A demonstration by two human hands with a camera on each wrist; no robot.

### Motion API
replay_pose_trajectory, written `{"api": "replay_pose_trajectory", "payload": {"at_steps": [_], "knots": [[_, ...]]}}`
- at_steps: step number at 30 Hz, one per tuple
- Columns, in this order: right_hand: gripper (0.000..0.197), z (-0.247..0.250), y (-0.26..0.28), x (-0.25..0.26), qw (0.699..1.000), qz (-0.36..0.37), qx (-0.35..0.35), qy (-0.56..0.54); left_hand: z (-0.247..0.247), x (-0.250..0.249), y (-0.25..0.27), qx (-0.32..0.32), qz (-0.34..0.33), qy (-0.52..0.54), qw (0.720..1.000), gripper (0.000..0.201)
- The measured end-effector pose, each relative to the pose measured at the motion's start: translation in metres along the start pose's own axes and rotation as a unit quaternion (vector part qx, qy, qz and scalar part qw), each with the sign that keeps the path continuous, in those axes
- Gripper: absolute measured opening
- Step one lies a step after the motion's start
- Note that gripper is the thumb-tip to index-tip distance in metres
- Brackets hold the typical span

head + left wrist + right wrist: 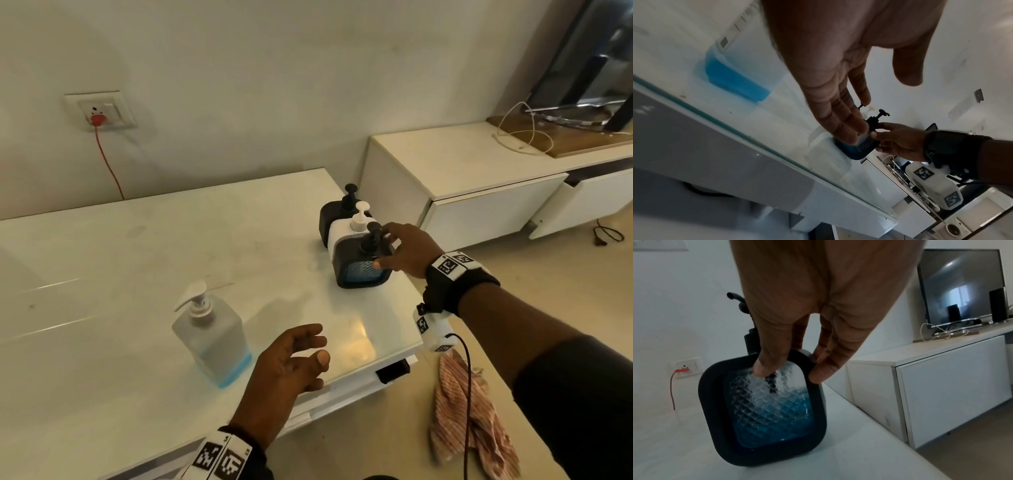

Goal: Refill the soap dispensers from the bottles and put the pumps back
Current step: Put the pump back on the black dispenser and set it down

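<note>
Three square soap dispensers stand in a row at the table's right edge: a black one (329, 213) at the back, a white one (342, 229) in the middle, and a black one (359, 274) (766, 410) in front, partly filled with blue liquid. All three carry their pumps. My right hand (382, 245) (789, 372) grips the front dispenser's top, thumb on its ribbed window and fingers behind the corner. A clear pump bottle (212, 339) (735, 81) with a little blue soap stands nearer me. My left hand (320, 344) (879, 104) hovers open and empty beside that bottle, above the table's front edge.
The white glass-topped table (137, 274) ends just right of the dispensers. A low white cabinet (479, 192) with a TV (589, 58) and loose cables stands further right. A striped cloth (469, 418) lies on the floor. A red cable (108, 164) hangs from a wall socket.
</note>
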State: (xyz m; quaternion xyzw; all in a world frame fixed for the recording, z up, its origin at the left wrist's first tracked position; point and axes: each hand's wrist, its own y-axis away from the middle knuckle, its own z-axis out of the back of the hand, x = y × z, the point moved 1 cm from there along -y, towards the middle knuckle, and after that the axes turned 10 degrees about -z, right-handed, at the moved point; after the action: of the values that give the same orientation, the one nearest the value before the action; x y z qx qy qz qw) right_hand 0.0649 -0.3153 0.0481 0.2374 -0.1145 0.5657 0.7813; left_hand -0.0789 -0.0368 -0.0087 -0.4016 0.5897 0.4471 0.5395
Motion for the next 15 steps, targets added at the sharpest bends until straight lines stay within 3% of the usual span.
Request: {"api": "replay_pose_trajectory", "payload": {"at_steps": [5, 9, 15], "knots": [[0.068, -0.001, -0.008, -0.008, 0.999, 0.0, -0.019, -0.038, -0.01, 0.008, -0.006, 0.007, 0.02, -0.018, 1.0, 0.065], [0.091, -0.001, -0.019, -0.019, 0.999, -0.001, -0.016, -0.04, -0.027, 0.003, -0.033, 0.003, 0.001, -0.065, 0.998, 0.071], [0.099, -0.007, -0.044, -0.023, 0.999, 0.004, 0.029, 0.02, -0.048, -0.003, -0.113, -0.044, 0.002, -0.133, 0.99, 0.114]]}}
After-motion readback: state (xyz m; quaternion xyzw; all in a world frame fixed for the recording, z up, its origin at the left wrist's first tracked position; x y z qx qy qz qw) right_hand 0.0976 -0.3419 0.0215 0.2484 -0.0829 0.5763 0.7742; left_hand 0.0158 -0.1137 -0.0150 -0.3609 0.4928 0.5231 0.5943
